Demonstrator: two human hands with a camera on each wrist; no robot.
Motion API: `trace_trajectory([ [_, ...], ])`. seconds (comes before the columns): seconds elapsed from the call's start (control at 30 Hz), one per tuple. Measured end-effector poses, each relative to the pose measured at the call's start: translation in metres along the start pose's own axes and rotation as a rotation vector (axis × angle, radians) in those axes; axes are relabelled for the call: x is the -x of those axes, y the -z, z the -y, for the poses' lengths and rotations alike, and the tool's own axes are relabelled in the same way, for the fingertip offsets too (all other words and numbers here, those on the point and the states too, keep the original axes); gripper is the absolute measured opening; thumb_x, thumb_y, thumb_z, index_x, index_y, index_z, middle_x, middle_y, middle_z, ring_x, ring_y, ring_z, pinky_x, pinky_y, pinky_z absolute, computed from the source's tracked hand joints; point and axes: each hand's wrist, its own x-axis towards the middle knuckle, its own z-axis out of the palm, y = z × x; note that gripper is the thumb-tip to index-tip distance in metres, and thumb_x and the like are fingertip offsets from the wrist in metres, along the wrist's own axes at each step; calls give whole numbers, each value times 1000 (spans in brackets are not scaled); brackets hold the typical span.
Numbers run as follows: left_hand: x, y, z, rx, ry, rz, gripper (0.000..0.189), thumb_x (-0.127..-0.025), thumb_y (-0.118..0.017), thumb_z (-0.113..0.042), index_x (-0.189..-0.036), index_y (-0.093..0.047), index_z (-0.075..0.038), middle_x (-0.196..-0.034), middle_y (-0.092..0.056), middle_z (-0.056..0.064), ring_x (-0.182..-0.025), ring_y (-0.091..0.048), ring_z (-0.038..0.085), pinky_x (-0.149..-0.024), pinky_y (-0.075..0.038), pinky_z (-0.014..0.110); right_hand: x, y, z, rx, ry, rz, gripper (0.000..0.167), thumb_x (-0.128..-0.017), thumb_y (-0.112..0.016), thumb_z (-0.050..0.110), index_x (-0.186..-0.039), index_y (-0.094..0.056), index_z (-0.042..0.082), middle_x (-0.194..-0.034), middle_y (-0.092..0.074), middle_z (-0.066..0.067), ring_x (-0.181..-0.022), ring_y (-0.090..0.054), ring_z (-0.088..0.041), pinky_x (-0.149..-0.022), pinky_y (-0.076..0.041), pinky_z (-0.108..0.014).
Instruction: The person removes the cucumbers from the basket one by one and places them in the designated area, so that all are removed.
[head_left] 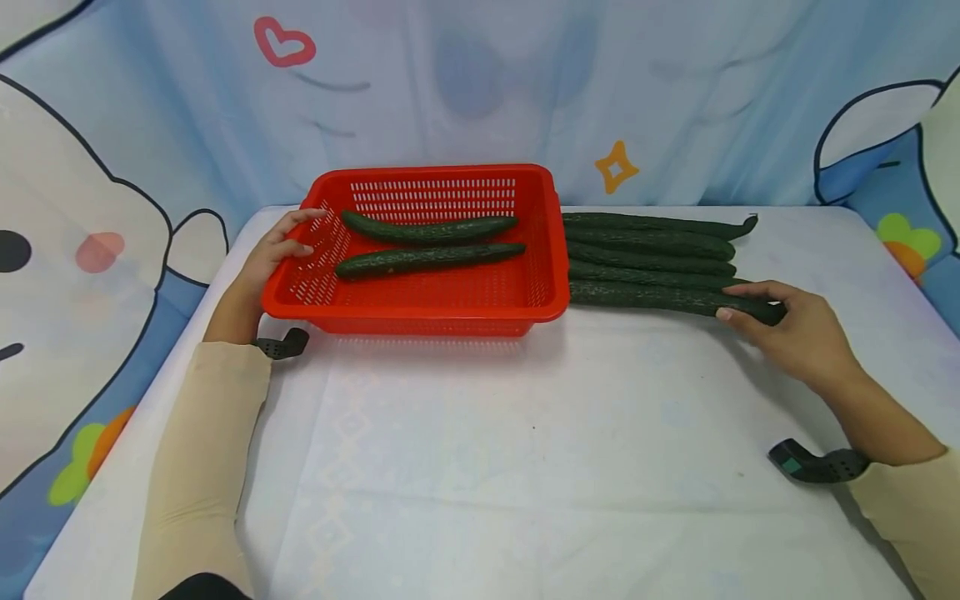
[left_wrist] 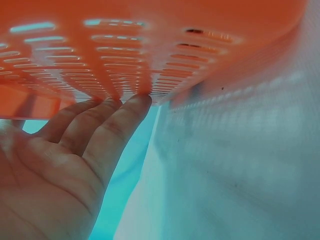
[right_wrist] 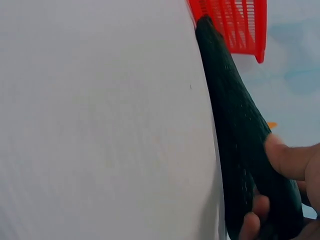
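Observation:
A red plastic basket (head_left: 420,313) with slotted walls stands on the table, with two dark green cucumbers (head_left: 431,260) lying side by side in it. My left hand (head_left: 266,250) holds the basket's left end. In the left wrist view several fingers (left_wrist: 117,125) touch the basket's slotted outside from below. Right of the basket, several more cucumbers (head_left: 652,243) lie in a row, their left ends hidden behind it. My right hand (head_left: 798,333) grips the nearest cucumber (right_wrist: 237,112) by its right end, thumb on one side and fingers on the other.
A white cloth (head_left: 525,442) covers the table. Behind it hangs a blue curtain (head_left: 480,92) with cartoon prints. Each wrist wears a black strap-like device, one (head_left: 817,462) at the right and one (head_left: 283,343) at the left.

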Motion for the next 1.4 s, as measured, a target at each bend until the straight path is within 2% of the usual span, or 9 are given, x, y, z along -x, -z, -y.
trace_trajectory([
  [0.1, 1, 0, 0, -2, -9, 7, 49, -97, -39, 5, -137, -47, -21, -147, -34, 10, -121, -50, 25, -83, -60, 28, -2, 1, -3, -6, -4, 38, 59, -93, -61, 49, -132, -55, 5, -146, -40, -35, -138, -32, -54, -98, -37, -66],
  [0.2, 2, 1, -1, 7, -12, 13, 48, -97, -39, 5, -136, -48, -21, -146, -35, 9, -121, -50, 25, -83, -60, 28, -4, 3, -5, 20, 3, 81, 61, -93, -60, 50, -133, -54, 4, -146, -37, -37, -137, -30, -56, -103, -27, -74],
  [0.33, 2, 1, -2, 10, -15, 15, 48, -97, -39, 4, -137, -48, -21, -145, -37, 8, -121, -51, 24, -82, -60, 28, -5, 4, -6, 93, 29, 112, 59, -94, -59, 49, -133, -54, 4, -139, -44, -39, -110, -46, -48, -76, -46, -54],
  [0.43, 0, 1, -2, 3, -8, 11, 48, -97, -40, 4, -137, -47, -22, -144, -38, 7, -121, -50, 23, -82, -60, 27, -5, 4, -6, 123, 50, 108, 56, -94, -61, 46, -131, -56, 4, -130, -51, -37, -95, -46, -40, -60, -33, -36],
  [0.73, -5, 1, -1, -15, 4, 13, 50, -95, -41, 4, -138, -47, -21, -146, -36, 9, -121, -50, 24, -82, -60, 27, -7, 5, -8, 145, 79, 112, 51, -93, -65, 41, -128, -59, 3, -102, -64, -33, -74, -50, -30, -47, -32, -32],
  [1.07, -3, 0, -1, -21, 17, -24, 51, -95, -44, 3, -139, -46, -22, -150, -33, 10, -124, -48, 26, -83, -59, 28, -11, 6, -8, 169, 72, 148, 55, -91, -67, 41, -128, -58, 1, -127, -52, -40, -101, -53, -49, -54, -43, -32],
  [1.2, -4, 2, 1, -19, 6, -11, 51, -95, -42, 4, -139, -46, -21, -149, -33, 11, -123, -50, 26, -83, -60, 28, -10, 7, -5, 177, 80, 151, 54, -91, -68, 39, -128, -58, 0, -128, -51, -38, -107, -51, -52, -66, -53, -50],
  [1.3, -4, 3, 2, -3, -4, 12, 51, -95, -41, 5, -140, -45, -19, -149, -32, 13, -122, -50, 26, -83, -60, 29, -8, 9, 1, 178, 92, 133, 50, -92, -67, 33, -127, -58, -1, -127, -53, -36, -111, -49, -53, -80, -48, -64],
  [1.4, -2, 3, 1, -4, 1, 7, 51, -95, -41, 4, -139, -46, -20, -149, -34, 11, -122, -50, 25, -83, -60, 28, -5, 11, 13, 172, 129, 74, 44, -92, -68, 29, -124, -60, -1, -123, -57, -33, -111, -51, -50, -80, -46, -63],
])
